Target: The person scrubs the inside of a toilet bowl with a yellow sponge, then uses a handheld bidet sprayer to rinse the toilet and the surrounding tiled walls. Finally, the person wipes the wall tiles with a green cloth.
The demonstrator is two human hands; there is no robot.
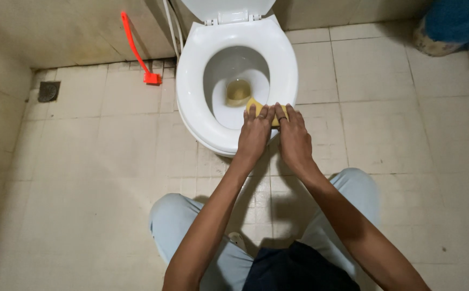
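Left hand (254,131) and right hand (294,134) press a yellow sponge (256,105) flat on the white toilet seat (191,75); a red brush (137,51) leans nearby

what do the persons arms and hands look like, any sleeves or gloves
Both arms are bare to past the elbow, no sleeves in view. The left hand and right hand wear no gloves, and no rings, watch or bands show. Slim forearms, fingers uncovered.
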